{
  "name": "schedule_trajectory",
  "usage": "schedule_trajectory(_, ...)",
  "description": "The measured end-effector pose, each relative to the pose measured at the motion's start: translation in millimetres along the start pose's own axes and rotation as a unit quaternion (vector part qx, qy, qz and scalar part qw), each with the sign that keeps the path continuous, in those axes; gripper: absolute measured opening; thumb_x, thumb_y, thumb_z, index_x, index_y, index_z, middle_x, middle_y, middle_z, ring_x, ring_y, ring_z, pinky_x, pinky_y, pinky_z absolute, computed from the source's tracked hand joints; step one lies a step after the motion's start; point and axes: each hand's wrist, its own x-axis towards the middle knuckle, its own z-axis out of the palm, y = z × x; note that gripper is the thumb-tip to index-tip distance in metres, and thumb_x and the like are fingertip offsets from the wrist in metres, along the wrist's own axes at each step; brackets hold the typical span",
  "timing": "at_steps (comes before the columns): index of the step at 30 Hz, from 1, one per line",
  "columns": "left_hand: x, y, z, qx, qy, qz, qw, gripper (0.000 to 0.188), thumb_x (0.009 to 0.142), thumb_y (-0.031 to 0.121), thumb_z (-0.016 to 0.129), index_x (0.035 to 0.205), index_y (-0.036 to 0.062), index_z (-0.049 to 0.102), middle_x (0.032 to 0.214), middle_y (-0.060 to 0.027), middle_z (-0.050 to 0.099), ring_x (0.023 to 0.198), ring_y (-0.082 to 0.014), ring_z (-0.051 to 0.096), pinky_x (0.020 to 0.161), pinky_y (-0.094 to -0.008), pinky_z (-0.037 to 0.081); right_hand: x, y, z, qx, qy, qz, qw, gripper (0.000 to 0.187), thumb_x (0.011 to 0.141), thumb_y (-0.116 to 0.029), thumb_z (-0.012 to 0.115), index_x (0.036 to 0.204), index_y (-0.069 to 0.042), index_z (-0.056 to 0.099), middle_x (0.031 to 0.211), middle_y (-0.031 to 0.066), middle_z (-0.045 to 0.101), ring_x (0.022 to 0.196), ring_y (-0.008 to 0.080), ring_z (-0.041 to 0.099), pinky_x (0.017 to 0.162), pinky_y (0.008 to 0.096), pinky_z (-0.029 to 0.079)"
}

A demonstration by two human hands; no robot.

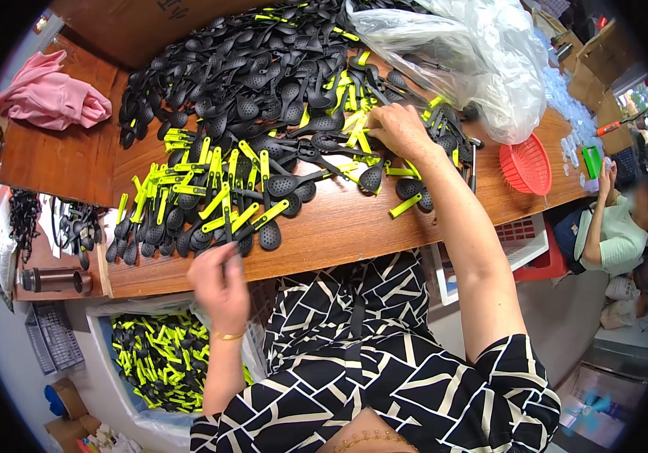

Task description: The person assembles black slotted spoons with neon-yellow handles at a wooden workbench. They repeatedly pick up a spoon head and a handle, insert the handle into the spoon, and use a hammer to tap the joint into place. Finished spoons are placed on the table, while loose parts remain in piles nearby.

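Observation:
Black perforated spoons (282,183) with lime-green handles lie about the front of the table. My right hand (403,132) reaches into a cluster of lime-green handle pieces (356,124), fingers bent together at the end of one handle piece; its fingertips are partly hidden. Near the front edge, my left hand (220,291) hovers with bent fingers, smeared by motion. A dark part shows at its fingertips, but whether they hold it is unclear. Left of the middle, more lime-green handles (218,174) lie crossed over black spoon heads.
A big heap of black perforated spoon heads (241,68) covers the back. Clear plastic bagging (482,60) and a red basket (524,166) stand right. Pink cloth (56,94) lies left. Below the table, a lined bin (124,400) holds green-and-black parts. Another person (611,234) sits at right.

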Motion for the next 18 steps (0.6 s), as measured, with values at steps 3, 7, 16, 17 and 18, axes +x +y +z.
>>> schedule_trajectory(3, 15, 26, 38, -0.024, -0.129, 0.064, 0.989, 0.026, 0.088, 0.011, 0.071, 0.114, 0.0079, 0.069, 0.109, -0.0088, 0.069, 0.109, -0.0275, 0.061, 0.100, -0.0404, 0.038, -14, 6, 11, -0.031, 0.074, 0.015, 0.997, 0.017, 0.092, -0.020, 0.064, 0.108, -0.015, 0.068, 0.100, 0.0067, 0.071, 0.105, 0.0271, 0.064, 0.085, 0.0442, 0.042)
schedule_trajectory(7, 27, 40, 64, 0.015, -0.145, 0.107, 0.984, 0.027, 0.087, 0.013, 0.072, 0.114, 0.0093, 0.069, 0.113, -0.0083, 0.068, 0.114, -0.0286, 0.059, 0.100, -0.0407, 0.038, -41, -1, 3, -0.055, 0.150, -0.016, 0.987, 0.022, 0.089, -0.014, 0.064, 0.111, -0.012, 0.068, 0.098, 0.0103, 0.068, 0.099, 0.0297, 0.065, 0.088, 0.0458, 0.046)
schedule_trajectory(16, 53, 33, 86, 0.088, -0.102, 0.156, 0.978, 0.025, 0.085, 0.017, 0.074, 0.109, 0.0105, 0.070, 0.110, -0.0048, 0.066, 0.111, -0.0266, 0.057, 0.096, -0.0425, 0.038, -96, -40, 7, 0.407, 0.211, 0.158, 0.875, 0.024, 0.088, -0.014, 0.070, 0.106, -0.001, 0.061, 0.096, 0.0084, 0.071, 0.083, 0.0173, 0.070, 0.076, 0.0322, 0.054)
schedule_trajectory(17, 60, 36, 92, 0.082, -0.096, 0.178, 0.976, 0.025, 0.085, 0.018, 0.074, 0.109, 0.0105, 0.070, 0.110, -0.0047, 0.066, 0.111, -0.0265, 0.057, 0.095, -0.0425, 0.038, -102, -44, 17, 0.478, 0.211, 0.144, 0.840, 0.022, 0.090, -0.011, 0.070, 0.107, -0.002, 0.061, 0.096, 0.0064, 0.071, 0.087, 0.0133, 0.069, 0.078, 0.0293, 0.054)
schedule_trajectory(18, 67, 37, 103, 0.086, -0.092, 0.189, 0.974, 0.025, 0.085, 0.019, 0.075, 0.109, 0.0110, 0.071, 0.110, -0.0037, 0.067, 0.110, -0.0257, 0.057, 0.093, -0.0426, 0.039, -106, -51, 25, 0.526, 0.212, 0.132, 0.813, 0.023, 0.090, -0.010, 0.071, 0.109, -0.002, 0.059, 0.098, 0.0058, 0.071, 0.088, 0.0124, 0.069, 0.077, 0.0281, 0.054)
